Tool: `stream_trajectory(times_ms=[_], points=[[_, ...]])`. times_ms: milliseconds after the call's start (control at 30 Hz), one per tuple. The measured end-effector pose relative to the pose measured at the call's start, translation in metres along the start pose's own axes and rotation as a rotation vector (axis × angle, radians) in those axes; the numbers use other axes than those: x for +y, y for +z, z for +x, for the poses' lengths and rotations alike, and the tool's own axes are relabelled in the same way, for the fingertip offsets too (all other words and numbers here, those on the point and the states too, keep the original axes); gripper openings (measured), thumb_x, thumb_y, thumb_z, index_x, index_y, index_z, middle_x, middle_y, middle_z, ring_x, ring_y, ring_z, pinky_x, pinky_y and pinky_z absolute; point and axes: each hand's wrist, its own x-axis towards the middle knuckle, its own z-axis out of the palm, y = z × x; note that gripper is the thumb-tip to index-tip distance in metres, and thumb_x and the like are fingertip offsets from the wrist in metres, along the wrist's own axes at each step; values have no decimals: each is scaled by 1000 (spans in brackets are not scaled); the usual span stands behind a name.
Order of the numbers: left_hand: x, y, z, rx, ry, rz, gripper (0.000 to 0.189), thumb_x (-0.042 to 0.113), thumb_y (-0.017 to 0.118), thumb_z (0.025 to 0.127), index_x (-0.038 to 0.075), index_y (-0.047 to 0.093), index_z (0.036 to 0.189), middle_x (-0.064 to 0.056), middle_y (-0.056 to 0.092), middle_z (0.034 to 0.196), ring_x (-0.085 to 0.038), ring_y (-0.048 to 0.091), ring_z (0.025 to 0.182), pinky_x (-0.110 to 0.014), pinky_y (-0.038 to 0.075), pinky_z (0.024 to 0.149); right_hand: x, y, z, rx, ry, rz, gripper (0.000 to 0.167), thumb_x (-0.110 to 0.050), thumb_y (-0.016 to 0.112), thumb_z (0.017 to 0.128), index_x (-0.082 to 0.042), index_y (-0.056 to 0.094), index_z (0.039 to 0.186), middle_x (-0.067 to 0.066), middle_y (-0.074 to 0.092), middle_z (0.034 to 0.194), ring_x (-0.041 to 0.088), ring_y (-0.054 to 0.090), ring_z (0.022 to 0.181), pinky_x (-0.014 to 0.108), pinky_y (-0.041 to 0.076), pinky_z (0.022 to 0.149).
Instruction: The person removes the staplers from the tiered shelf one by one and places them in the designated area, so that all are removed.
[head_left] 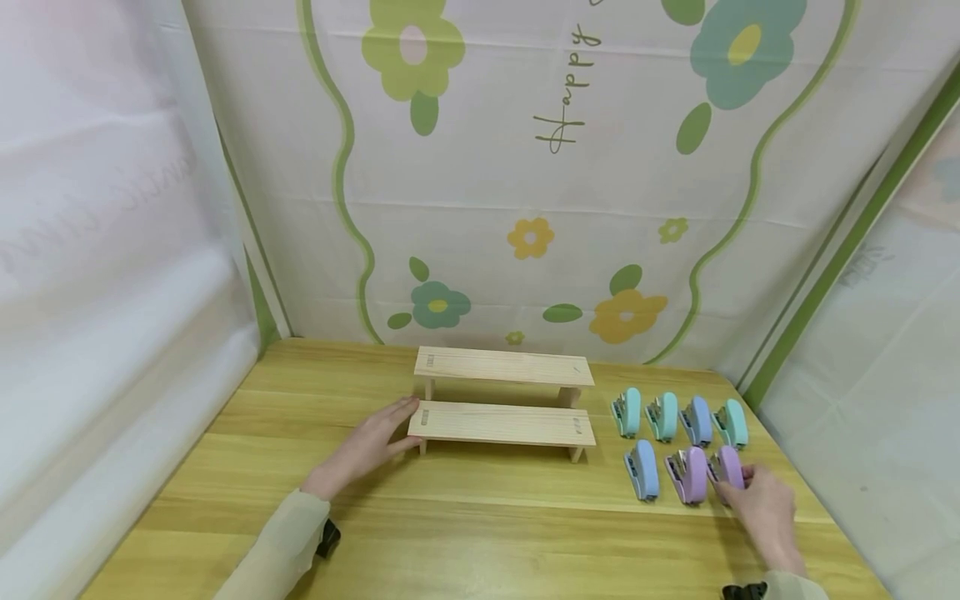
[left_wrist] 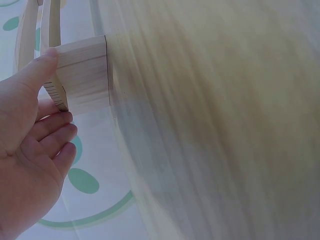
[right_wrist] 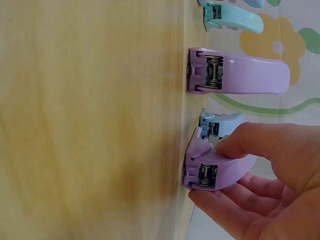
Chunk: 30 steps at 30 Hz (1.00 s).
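Observation:
My left hand point(head_left: 369, 443) grips the left end of the lower, front board of a two-step wooden stand point(head_left: 502, 423). In the left wrist view the thumb lies on one edge of that board point(left_wrist: 59, 92), with the fingers curled at its other edge. At the right side of the table, my right hand point(head_left: 763, 507) pinches a purple stapler point(head_left: 727, 467) between thumb and fingers. The right wrist view has this held stapler point(right_wrist: 225, 172) at a slant. Just left of it stands another purple stapler point(head_left: 695, 477), and beyond that a light blue stapler point(head_left: 643, 471).
Behind the front row is a second row: mint staplers point(head_left: 632, 412) and a blue stapler point(head_left: 697, 419). The stand's upper board point(head_left: 502, 365) rises at the back, near the flowered cloth point(head_left: 480, 167). Cloth walls flank the wooden table point(head_left: 480, 542).

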Motion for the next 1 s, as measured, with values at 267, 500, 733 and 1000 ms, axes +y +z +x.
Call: stream_trajectory(times_ms=[267, 500, 733, 1000], points=[[1, -1, 0, 11, 10, 10, 68, 28, 71, 92, -4, 44, 145, -24, 44, 152, -41, 46, 139, -55, 43, 114, -1, 2, -2, 16, 4, -5, 48, -19, 75, 80, 16, 57, 107, 35, 67, 97, 39, 65, 82, 37, 52, 61], [1, -1, -1, 11, 8, 15, 67, 28, 69, 93, -4, 44, 146, -23, 44, 152, -41, 46, 139, -55, 42, 114, -3, -3, -1, -37, -10, -22, 51, -20, 73, 82, 17, 53, 112, 37, 65, 101, 44, 63, 86, 47, 53, 68], [-1, -3, -2, 7, 22, 8, 68, 27, 70, 92, -5, 43, 145, -25, 44, 151, -44, 46, 138, -57, 43, 113, -12, -17, -4, -48, 4, -34, 53, -21, 64, 87, 18, 49, 119, 39, 64, 110, 54, 60, 99, 52, 53, 74], [-5, -13, 2, 4, -4, -27, 69, 29, 69, 93, -5, 42, 146, -26, 41, 153, -44, 43, 140, -59, 38, 116, -41, -35, -6, 48, -81, -37, 51, -25, 59, 95, 16, 52, 124, 39, 61, 116, 53, 62, 99, 56, 55, 74]])
